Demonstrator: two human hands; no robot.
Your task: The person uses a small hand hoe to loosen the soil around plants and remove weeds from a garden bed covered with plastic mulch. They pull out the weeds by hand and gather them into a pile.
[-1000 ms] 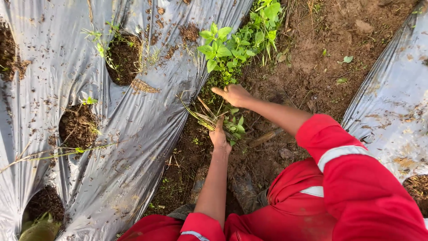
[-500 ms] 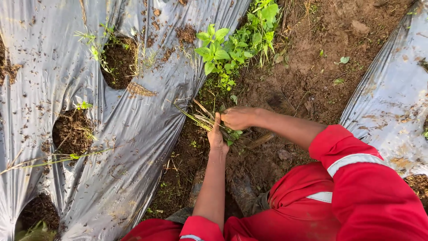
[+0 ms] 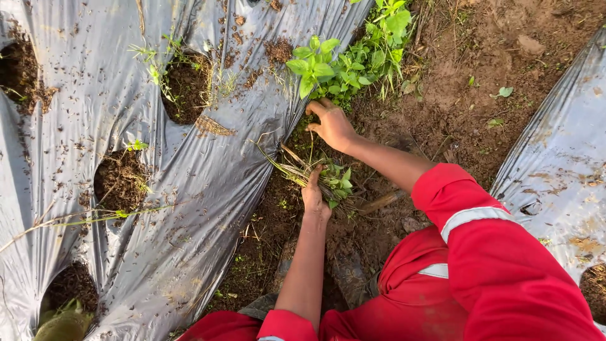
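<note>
Now that your right hand [image 3: 332, 126] has left the pulled bunch of weeds [image 3: 309, 172] and reached up, its fingers curl half-open at the base of the leafy weeds [image 3: 344, 63] beside the silver plastic mulch [image 3: 208, 170]. Your left hand [image 3: 314, 194] stays clenched on that bunch.

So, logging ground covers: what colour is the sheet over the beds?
Silvery grey plastic sheet, speckled with soil, clearest in the head view.

sleeve [image 3: 505, 265]: red, pale grey stripe | mulch sheet [image 3: 101, 107]: silver-grey, soil-flecked | weeds [image 3: 347, 60]: bright green | soil [image 3: 454, 82]: brown
</note>
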